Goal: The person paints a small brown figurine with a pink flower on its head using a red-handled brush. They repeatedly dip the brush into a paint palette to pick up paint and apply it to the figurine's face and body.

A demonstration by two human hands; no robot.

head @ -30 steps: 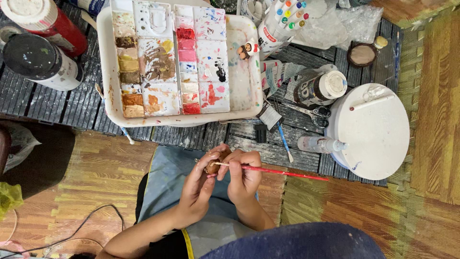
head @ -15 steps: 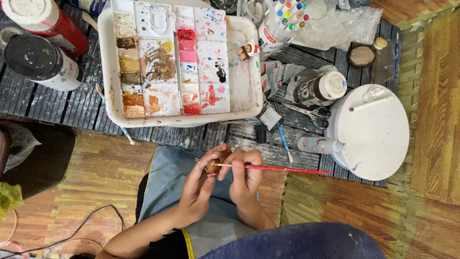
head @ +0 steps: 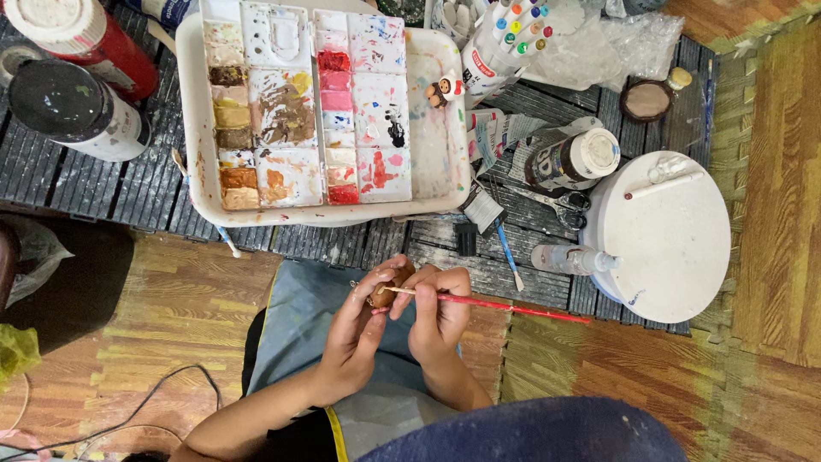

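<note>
Far left: black-capped spray can (head: 75, 107) lying on the dark slatted platform (head: 103, 184), a red can (head: 81, 38) above it. Green scrap (head: 15, 351) at the left edge on the wooden floor.

Left of centre: white tray (head: 197, 184) holding paint palettes (head: 304, 107), wells of brown, ochre, red and pink, smeared. A tiny painted figurine (head: 443, 88) stands in the tray's right part.

Centre, below the tray: left hand (head: 359, 334) curled, fingertips pinching a small brown object (head: 386, 293), held over the lap on a blue-grey apron (head: 295, 321). Details of the object too small to tell. Right hand (head: 439, 312) just beside it, touching, fingers closed in a pinch on a red-handled brush (head: 487, 304); the pale tip end lies against the brown object, the handle running out to the right.

Right of centre: cup of markers (head: 505, 38), a loose blue brush (head: 507, 252), a dark jar with white lid (head: 571, 161), a small clear dropper bottle (head: 569, 259) on its side.

Right: round white turntable (head: 676, 248), a white stick on its top. Crumpled plastic (head: 599, 38) beyond it.
</note>
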